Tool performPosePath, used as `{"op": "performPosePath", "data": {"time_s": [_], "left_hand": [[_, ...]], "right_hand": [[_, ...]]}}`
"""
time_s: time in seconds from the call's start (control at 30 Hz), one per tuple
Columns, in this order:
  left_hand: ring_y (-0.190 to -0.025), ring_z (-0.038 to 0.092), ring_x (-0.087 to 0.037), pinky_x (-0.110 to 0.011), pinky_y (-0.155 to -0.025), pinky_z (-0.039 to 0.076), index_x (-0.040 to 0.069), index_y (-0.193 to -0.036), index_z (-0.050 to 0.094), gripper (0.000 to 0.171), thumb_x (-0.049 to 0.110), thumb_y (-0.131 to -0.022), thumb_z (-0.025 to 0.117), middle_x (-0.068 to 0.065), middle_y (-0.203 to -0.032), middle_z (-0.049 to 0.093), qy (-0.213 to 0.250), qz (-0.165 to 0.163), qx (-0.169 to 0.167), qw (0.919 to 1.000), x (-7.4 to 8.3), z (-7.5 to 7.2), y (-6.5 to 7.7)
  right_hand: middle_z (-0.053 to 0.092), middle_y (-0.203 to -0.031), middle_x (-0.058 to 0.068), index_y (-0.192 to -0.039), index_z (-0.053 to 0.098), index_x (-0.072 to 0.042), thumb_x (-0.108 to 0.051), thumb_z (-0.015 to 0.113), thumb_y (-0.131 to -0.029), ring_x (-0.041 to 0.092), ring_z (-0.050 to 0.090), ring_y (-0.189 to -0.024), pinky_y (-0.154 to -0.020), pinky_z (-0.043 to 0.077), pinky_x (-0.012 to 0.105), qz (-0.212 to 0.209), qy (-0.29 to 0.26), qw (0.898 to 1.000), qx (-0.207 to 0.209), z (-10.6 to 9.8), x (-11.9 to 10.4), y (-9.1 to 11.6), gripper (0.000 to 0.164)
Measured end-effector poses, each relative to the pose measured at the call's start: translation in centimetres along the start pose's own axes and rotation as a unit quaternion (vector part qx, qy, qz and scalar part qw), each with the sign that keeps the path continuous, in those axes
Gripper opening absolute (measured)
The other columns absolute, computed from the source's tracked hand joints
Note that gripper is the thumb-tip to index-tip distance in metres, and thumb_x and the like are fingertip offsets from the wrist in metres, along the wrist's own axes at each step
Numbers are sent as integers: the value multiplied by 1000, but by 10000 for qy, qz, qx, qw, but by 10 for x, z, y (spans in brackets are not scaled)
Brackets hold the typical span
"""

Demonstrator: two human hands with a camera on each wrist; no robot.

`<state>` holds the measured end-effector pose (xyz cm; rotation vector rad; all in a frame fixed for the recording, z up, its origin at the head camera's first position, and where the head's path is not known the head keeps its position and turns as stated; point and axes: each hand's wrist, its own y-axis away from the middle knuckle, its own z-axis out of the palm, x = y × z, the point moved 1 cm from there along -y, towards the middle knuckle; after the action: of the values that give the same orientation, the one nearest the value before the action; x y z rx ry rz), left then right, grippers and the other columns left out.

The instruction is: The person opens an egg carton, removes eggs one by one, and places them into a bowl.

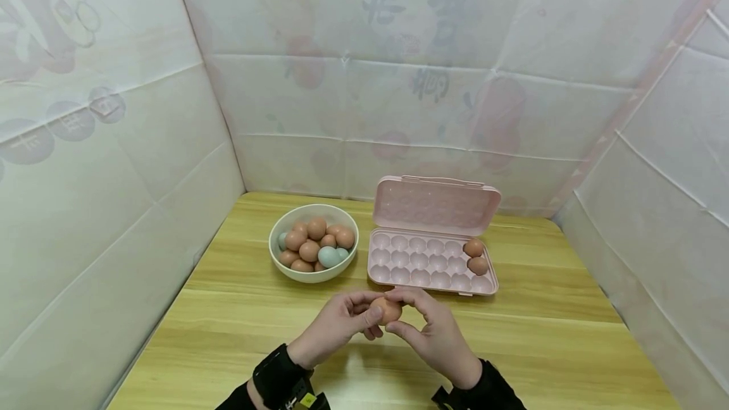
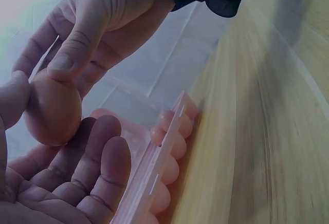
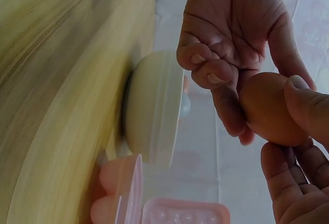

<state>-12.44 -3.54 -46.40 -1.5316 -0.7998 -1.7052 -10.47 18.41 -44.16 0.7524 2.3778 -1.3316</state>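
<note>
A brown egg (image 1: 388, 311) is held between both hands above the front of the table, upright in the left wrist view. My left hand (image 1: 340, 323) pinches it from the left with thumb and fingers; the other fingers (image 2: 110, 172) spread beneath. From the right, my right hand (image 1: 434, 332) grips the same egg (image 3: 272, 108) with its thumb and fingertips. Behind the hands lies an open pink egg carton (image 1: 433, 233), with two brown eggs (image 1: 477, 265) in its rightmost column. To its left, a cream bowl (image 1: 276, 255) is heaped with brown and pale blue eggs (image 1: 328, 257).
The wooden table (image 1: 569, 334) is bordered by pale printed sheets (image 1: 364, 100) at the back and both sides. The carton's lid (image 1: 435, 206) stands raised behind its rows of cups. A black band (image 1: 280, 374) is on the left wrist.
</note>
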Motion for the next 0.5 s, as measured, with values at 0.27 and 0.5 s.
{"op": "performPosePath", "data": {"time_s": [0.27, 0.5], "left_hand": [[-93, 72, -14, -25, -82, 60, -2, -142, 64, 49, 31, -105, 71, -8, -120, 75, 10, -33, 228, 9997, -1, 1, 0], [-95, 71, -11, -22, -81, 60, 3, -141, 66, 52, 27, -97, 82, -10, -119, 75, -692, 44, 627, 9956, 7, -7, 3]], "right_hand": [[73, -124, 10, -132, 67, -5, 9, 90, -75, 19, 68, -117, -109, 49, 15, -259, 278, 9993, -44, -1, -2, 0, 63], [72, -127, 12, -129, 68, -5, 9, 88, -77, 23, 68, -121, -113, 47, 15, -365, 463, 9982, -101, -4, 0, 2, 58]]}}
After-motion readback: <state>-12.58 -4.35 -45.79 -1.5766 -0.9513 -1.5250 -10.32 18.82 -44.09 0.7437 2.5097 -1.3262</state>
